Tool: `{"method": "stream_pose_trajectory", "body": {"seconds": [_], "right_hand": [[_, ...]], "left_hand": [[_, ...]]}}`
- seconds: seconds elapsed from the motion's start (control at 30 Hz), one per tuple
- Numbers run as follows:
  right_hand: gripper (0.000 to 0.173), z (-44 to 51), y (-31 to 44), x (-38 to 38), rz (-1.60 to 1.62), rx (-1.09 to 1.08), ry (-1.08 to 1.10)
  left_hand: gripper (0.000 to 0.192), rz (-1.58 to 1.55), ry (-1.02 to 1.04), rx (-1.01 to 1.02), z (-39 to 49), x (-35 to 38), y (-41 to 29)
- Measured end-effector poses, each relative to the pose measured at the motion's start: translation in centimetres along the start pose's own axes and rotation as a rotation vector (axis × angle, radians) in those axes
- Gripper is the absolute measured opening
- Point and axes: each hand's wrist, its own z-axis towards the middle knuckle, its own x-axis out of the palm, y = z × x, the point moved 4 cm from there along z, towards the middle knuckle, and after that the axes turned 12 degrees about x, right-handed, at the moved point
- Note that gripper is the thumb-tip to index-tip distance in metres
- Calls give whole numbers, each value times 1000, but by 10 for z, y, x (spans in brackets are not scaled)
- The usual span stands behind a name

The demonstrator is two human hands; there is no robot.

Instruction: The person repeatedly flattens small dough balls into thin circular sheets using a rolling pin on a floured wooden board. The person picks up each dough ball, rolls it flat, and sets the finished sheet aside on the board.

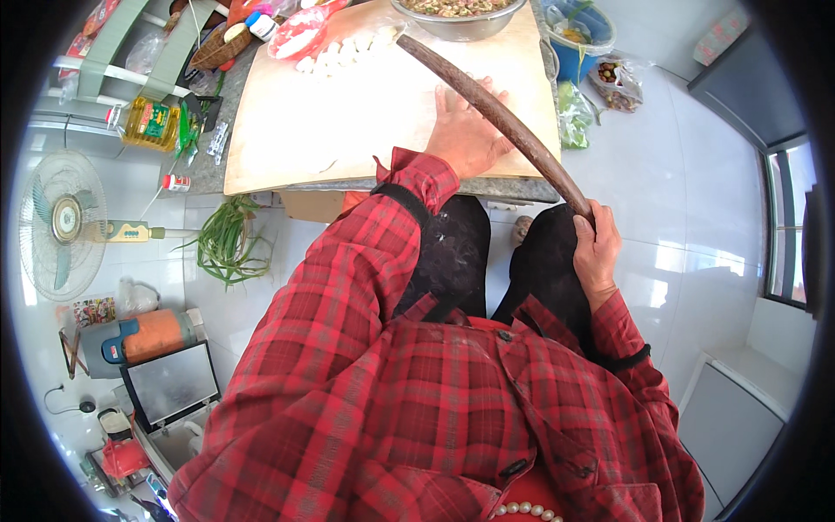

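Observation:
My right hand [597, 251] grips one end of a long dark wooden rolling pin [496, 114]. The pin slants up and left across a pale wooden board [352, 124], and its far end lies near a row of small white dough pieces [346, 52]. Flat on the board near its front edge is my left hand [466, 130], fingers spread, partly under the pin in this view; whether it touches the pin I cannot tell. A metal bowl of chopped filling [456, 23] stands at the board's back edge. Beside the dough pieces lies a red scoop or bag with white powder [300, 32].
A blue bucket [580, 39] and plastic bags of produce [616, 81] stand right of the stone-topped table. To the left are an oil bottle [151, 124], a wicker basket [222, 47], a small red-capped bottle [176, 183], green onions [228, 245] and a standing fan [64, 222].

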Motion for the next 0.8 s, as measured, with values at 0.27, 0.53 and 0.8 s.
{"method": "stream_pose_trajectory", "body": {"seconds": [0.27, 0.53, 0.8], "right_hand": [[22, 2, -1, 0, 35, 49, 14], [19, 5, 7, 1, 14, 6, -7], [20, 2, 1, 2, 19, 10, -48]], "left_hand": [[78, -83, -22, -4, 2, -1, 0], [71, 16, -69, -81, 12, 4, 4], [60, -559, -377, -276, 2, 4, 28]]}}
